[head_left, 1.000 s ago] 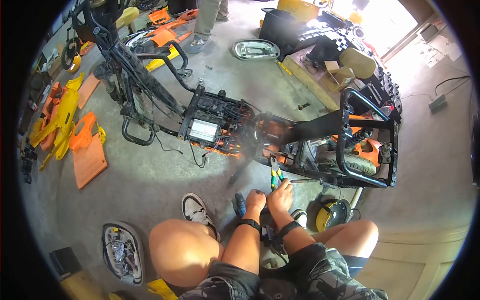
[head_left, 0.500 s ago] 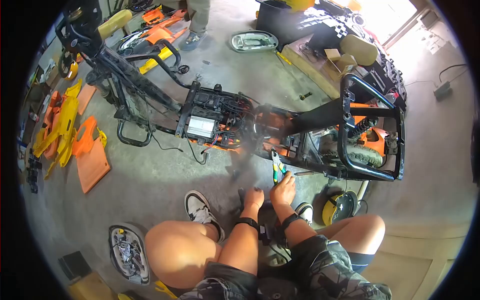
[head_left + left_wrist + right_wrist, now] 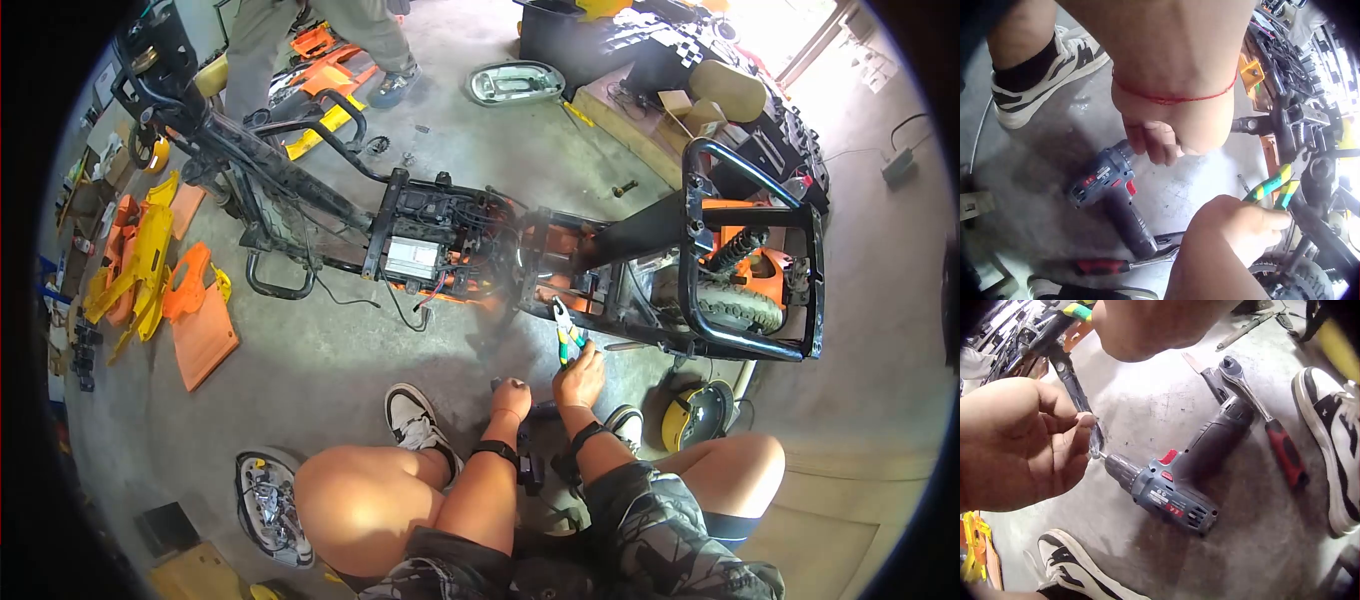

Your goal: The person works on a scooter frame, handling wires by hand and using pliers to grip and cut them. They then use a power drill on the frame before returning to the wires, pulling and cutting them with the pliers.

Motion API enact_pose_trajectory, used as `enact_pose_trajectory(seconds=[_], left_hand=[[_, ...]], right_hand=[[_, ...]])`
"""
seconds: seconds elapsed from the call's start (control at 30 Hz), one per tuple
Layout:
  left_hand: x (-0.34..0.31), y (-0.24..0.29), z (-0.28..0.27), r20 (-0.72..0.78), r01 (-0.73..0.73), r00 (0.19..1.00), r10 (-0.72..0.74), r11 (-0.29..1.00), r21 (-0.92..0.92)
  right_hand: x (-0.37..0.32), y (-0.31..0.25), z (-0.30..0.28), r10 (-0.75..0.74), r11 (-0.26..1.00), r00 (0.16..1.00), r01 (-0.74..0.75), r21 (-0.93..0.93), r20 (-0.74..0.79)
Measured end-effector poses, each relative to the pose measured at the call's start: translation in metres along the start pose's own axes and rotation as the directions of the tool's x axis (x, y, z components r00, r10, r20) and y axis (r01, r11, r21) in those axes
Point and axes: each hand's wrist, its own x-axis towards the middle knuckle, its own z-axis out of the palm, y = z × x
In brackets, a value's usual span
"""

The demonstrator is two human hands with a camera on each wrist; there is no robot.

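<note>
My right hand [image 3: 579, 377] grips the green-and-yellow handles of the pliers [image 3: 1272, 184]. Their metal jaws reach the lower rail of the black vehicle frame [image 3: 640, 336]; whether they clamp anything is unclear. To the left of it, my left hand [image 3: 511, 398] is held over the floor with its fingers curled. In the right wrist view the thumb and fingertips of that left hand [image 3: 1029, 444] come together, with no object clearly visible between them. Close by those fingertips lies a blue-grey cordless drill [image 3: 1175, 494] on the floor.
A red-handled ratchet [image 3: 1285, 450] lies beside the drill. Near my right foot is a yellow helmet [image 3: 683, 420]. Orange and yellow panels [image 3: 205, 335] lie at the left, and a tray of small parts [image 3: 272, 505] at lower left. Another person's legs [image 3: 365, 35] are behind the frame.
My hands have moved slightly apart, the right still gripping the pliers at the frame. The head view has shifted a little. More of the other person's legs shows behind the frame.
</note>
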Motion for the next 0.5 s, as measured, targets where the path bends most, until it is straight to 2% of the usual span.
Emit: enact_pose_trajectory(seconds=[0.07,0.13,0.33,0.4,0.5], left_hand=[[0.000,-0.002,0.001,-0.014,0.009,1.000,-0.009,1.000,-0.001],[-0.001,0.000,-0.004,-0.012,0.066,0.998,-0.065,0.996,0.055],[-0.002,-0.004,-0.001,-0.039,0.042,0.998,-0.040,0.998,0.052],[0.003,-0.013,0.004,-0.075,0.021,0.997,-0.019,1.000,0.023],[0.003,-0.015,0.002,-0.085,0.024,0.996,-0.016,0.996,0.088]], right_hand=[[0.000,0.004,0.003,-0.017,1.000,1.000,0.017,0.022,-0.014],[0.001,0.000,0.007,0.026,0.999,1.000,-0.027,0.027,0.013],[0.000,0.006,0.025,0.032,0.998,0.999,-0.031,0.052,-0.021],[0.000,0.009,0.031,-0.038,0.998,0.994,0.044,0.053,-0.107],[0.000,0.012,0.039,-0.017,0.996,0.993,0.027,0.088,-0.113]])
